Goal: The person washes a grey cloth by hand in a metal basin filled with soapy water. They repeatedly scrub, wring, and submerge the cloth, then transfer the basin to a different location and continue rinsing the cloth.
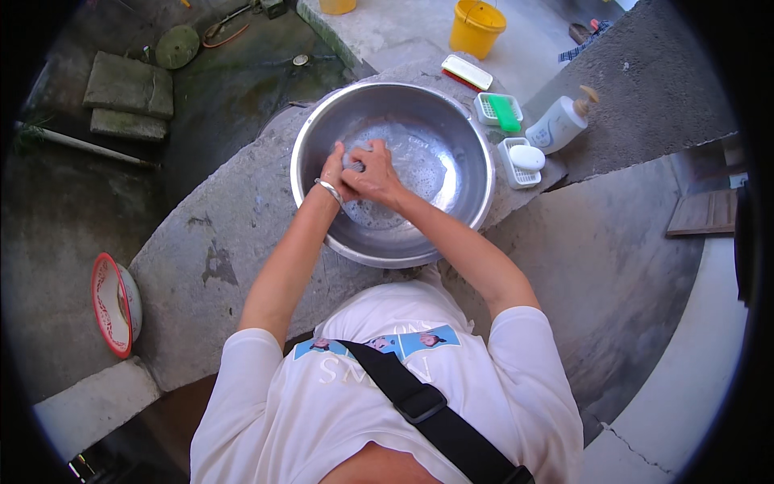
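A large steel basin [468,137] stands on a curved concrete ledge and holds shallow soapy water. Both my hands are inside it, pressed together over a small pale item [359,155] that is mostly hidden by the fingers. My left hand [334,171] wears a silver bangle at the wrist and closes on the item's left side. My right hand [373,175] wraps over it from the right. What the item is cannot be told.
Right of the basin sit a white soap dish with a white bar [522,160], a dish with a green brush [500,110], a white pump bottle [561,123] and a flat white box [467,72]. A yellow bucket [476,27] stands beyond. A red-rimmed bowl [113,304] lies at the lower left.
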Tool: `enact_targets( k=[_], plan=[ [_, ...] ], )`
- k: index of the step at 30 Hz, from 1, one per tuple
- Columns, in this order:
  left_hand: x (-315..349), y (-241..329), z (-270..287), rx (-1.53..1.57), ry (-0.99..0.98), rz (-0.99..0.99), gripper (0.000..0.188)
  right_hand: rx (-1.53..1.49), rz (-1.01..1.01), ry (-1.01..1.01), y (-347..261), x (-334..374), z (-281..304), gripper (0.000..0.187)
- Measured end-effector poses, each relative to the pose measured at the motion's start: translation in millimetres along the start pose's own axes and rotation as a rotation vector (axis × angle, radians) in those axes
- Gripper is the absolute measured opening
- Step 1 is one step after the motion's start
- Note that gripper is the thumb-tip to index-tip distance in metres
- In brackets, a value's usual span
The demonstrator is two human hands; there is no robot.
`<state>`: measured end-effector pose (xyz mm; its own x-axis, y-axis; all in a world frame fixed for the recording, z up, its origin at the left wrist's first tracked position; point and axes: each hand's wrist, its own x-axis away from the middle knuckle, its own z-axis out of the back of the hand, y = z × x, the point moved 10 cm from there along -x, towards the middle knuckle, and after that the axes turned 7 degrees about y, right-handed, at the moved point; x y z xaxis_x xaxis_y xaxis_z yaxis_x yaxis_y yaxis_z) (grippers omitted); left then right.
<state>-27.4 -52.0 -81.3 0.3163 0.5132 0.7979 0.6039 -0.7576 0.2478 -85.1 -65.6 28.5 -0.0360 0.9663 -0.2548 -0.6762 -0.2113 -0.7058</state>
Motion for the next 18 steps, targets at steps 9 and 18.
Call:
enact_targets(
  k=[9, 18],
  plan=[
    [45, 5, -36, -0.052, -0.311, -0.354, 0.036, -0.147, 0.262, 0.254, -77, 18, 50, 0.021],
    [-3, -8, -10, -0.192, 0.081, -0.17, 0.026, -0.051, 0.053, 0.343, -14, -36, 39, 0.028]
  ],
)
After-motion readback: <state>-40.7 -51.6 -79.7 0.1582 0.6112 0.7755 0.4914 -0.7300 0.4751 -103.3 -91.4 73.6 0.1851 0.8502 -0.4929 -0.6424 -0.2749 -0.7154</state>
